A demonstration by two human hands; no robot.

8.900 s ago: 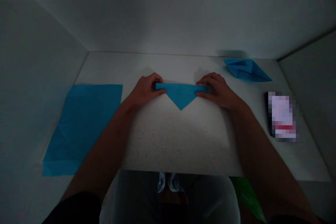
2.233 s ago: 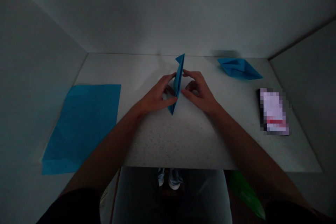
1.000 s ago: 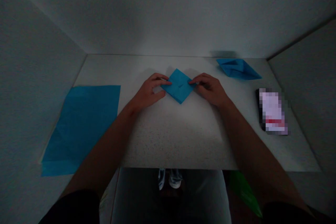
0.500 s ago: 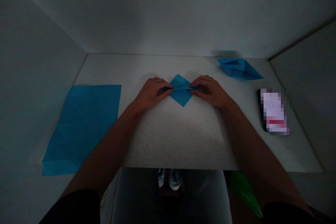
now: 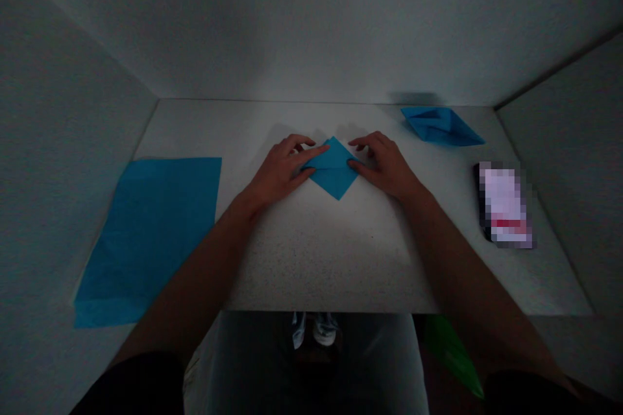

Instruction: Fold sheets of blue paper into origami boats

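A small folded blue paper lies diamond-shaped on the table, a crease running across its middle. My left hand holds its left corner, with the index finger stretched over the upper face and the thumb at the lower left edge. On the other side my right hand rests its thumb on the right corner. Its other fingers are raised and apart from the thumb, just beyond the paper's edge.
A folded blue paper boat sits at the back right, by the wall. Nearer on that side lies a phone with a lit, blurred screen. A large blue sheet covers the left of the white table, partly under my left forearm.
The raised fold across the paper's middle now lies flat. My left index finger has stretched out over it, and my right fingers have parted from their pinch.
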